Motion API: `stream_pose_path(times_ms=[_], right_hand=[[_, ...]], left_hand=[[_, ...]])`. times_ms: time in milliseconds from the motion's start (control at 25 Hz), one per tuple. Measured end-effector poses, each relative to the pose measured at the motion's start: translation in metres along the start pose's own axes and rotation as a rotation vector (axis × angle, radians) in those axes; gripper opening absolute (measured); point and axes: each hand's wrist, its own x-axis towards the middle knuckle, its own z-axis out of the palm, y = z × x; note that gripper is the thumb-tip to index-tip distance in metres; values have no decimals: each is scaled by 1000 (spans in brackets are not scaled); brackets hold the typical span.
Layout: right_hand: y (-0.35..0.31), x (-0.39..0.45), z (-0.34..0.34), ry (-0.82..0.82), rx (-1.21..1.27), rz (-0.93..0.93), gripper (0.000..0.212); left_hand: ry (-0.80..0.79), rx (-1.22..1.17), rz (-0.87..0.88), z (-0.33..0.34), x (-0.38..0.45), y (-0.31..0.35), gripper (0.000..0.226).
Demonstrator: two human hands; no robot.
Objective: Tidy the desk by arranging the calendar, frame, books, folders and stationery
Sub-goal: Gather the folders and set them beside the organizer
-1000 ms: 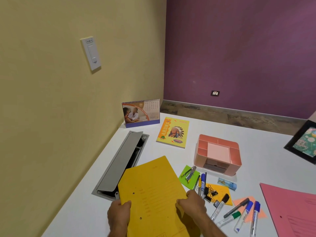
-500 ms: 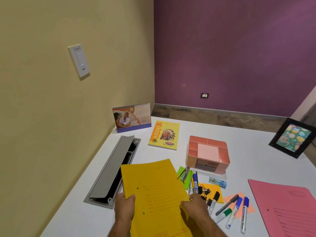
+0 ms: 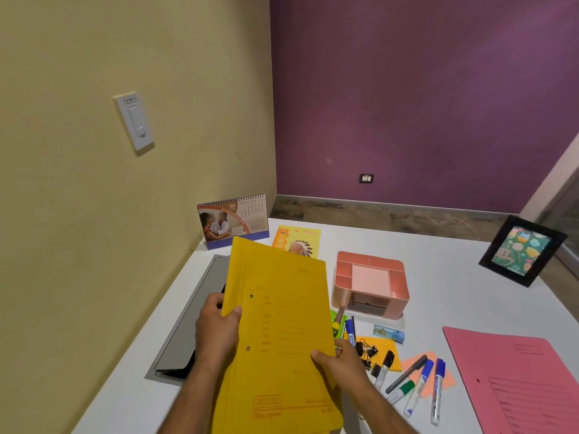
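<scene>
Since a second ago the yellow folder [image 3: 282, 333] has come up off the white desk [image 3: 438, 277]. Now it is tilted up in the air, and it hides part of the yellow book [image 3: 297, 241] behind it.

On the left, the left hand [image 3: 216, 333] grips the folder's left edge. Its thumb lies on the front and its fingers curl round behind. The grey cable flap [image 3: 188, 324] sits just left of these fingers, and the calendar [image 3: 233, 220] stands well past them, near the wall.

On the right, the right hand [image 3: 338, 364] pinches the folder's right edge, thumb on the front and fingers tucked behind. Just right of these fingers lie the marker pens [image 3: 416, 386], black clips and sticky notes. The pink organizer [image 3: 369, 286] stands a little past them. The pink folder [image 3: 526, 383] and the picture frame [image 3: 521, 250] are far off to the right.

So the person is probably about to put this folder somewhere neat, maybe with the pink one.

The folder's bottom reads "DELUXE". The book shows "SUN'S". The frame's writing is too small to read.
</scene>
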Motion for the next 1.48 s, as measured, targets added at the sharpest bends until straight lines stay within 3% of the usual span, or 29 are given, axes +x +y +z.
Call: stream_pose_path(times_ms=[200, 440, 560, 680, 840, 960, 1040, 1120, 1160, 1240, 1320, 1480], right_hand=[[-15, -11, -33, -210, 474, -34, 48], [-1, -21, -102, -382, 572, 8, 49], [11, -29, -135, -333, 566, -32, 48], [23, -35, -165, -237, 549, -65, 49], [43, -40, -200, -120, 517, -76, 46], [61, -45, -220, 51, 551, -82, 26], [82, -47, -230, 377, 397, -47, 23], [104, -56, -239, 641, -8, -23, 16], [114, -62, -242, 654, -254, 7, 19], [131, -72, -241, 547, -618, 131, 46], [140, -79, -237, 421, -765, 228, 61], [144, -80, -230, 396, -887, 197, 53]], left_hand=[[-47, -226, -74, -5, 12, 20, 17], [-229, -400, -140, 36, -6, 28, 15], [-379, -402, -137, 64, -18, 31, 16], [-509, -315, -125, 95, -31, 27, 37], [-555, -272, -113, 139, -52, 14, 49], [-580, -290, -116, 165, -63, 9, 50], [-583, -278, -99, 177, -69, 7, 48], [-573, -270, -94, 186, -76, 5, 46], [-569, -267, -97, 189, -79, 4, 45], [-567, -262, -104, 195, -83, 2, 45], [-564, -258, -112, 198, -86, 0, 46], [-547, -267, -129, 200, -88, -1, 49]])
